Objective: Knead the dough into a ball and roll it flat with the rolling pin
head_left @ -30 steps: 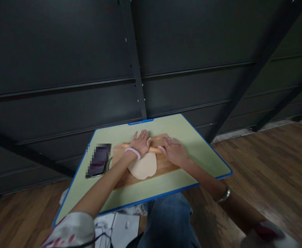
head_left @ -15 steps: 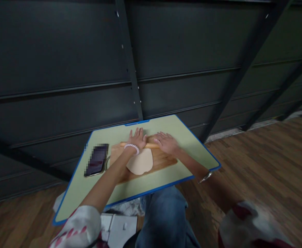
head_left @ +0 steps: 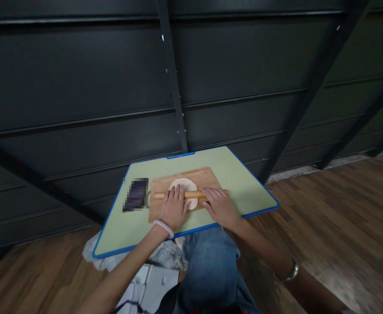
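A wooden rolling pin [head_left: 191,194] lies across a flat, roundish sheet of dough [head_left: 185,183] on a wooden board [head_left: 207,174]. My left hand [head_left: 173,207] rests on the pin's left part, fingers stretched over it and a little apart. On the right part lies my right hand [head_left: 220,205], its fingers laid over the pin and its thumb apart on the near side. Neither hand is wrapped round the pin. Dough shows beyond the pin and also on the near side between the hands; my left hand covers some of it.
The board lies on a pale green tabletop [head_left: 253,192] with a blue edge. A phone [head_left: 135,196], partly pixelated, lies left of the board. Behind the table stands a dark panelled wall [head_left: 113,78]. My knee in jeans [head_left: 211,261] is under the near edge, beside white boxes [head_left: 160,281] on the floor.
Both hands have come back toward me with the rolling pin, from the board's far side to across the dough. Dough now shows beyond the pin. The camera view has shifted slightly.
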Demonstrator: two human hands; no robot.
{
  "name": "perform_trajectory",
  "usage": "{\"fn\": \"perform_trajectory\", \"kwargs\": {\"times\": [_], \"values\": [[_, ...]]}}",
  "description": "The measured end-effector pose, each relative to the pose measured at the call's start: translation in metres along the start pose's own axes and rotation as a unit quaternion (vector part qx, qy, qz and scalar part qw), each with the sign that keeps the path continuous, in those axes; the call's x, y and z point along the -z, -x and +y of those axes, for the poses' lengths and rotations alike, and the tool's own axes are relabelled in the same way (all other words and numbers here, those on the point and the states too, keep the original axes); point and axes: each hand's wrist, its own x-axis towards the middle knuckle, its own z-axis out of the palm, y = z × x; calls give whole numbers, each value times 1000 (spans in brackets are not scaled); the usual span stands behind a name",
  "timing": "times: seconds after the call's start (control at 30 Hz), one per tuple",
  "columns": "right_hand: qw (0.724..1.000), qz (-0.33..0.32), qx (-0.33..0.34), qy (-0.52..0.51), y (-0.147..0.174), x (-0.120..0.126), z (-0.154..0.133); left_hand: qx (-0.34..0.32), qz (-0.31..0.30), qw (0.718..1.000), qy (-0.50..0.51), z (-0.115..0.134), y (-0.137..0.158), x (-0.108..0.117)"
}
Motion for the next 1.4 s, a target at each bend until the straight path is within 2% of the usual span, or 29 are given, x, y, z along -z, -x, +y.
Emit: {"fn": "perform_trajectory", "kwargs": {"times": [0.13, 0.23, 0.43, 0.6, 0.87, 1.0, 1.13, 1.27, 1.4], "values": [[999, -5, -31, 33, 9, 2, -8, -16, 21, 1000, 16, 3, 24, 3], [997, -3, -53, 61, 18, -5, -19, -38, 11, 999, 36, -7, 25, 1], [996, 27, -53, 67, 27, -19, -33, -110, -38, 991, 68, -30, -1, -2], [996, 12, -35, 78, 9, -14, -14, -140, -56, 985, 87, -34, -26, -2], [994, -25, -61, 82, -36, -13, 24, -124, -80, 984, 96, -37, -57, -11], [994, -35, -66, 84, -62, -24, 46, -100, -91, 987, 83, -40, -80, -20], [989, -64, -94, 96, -84, -36, 65, -63, -136, 986, 70, -40, -104, -25], [987, -74, -110, 96, -84, -34, 62, -64, -130, 987, 66, -37, -103, -20], [990, -17, -96, 99, -60, -25, 40, -69, -94, 991, 70, -34, -79, -15]]}}
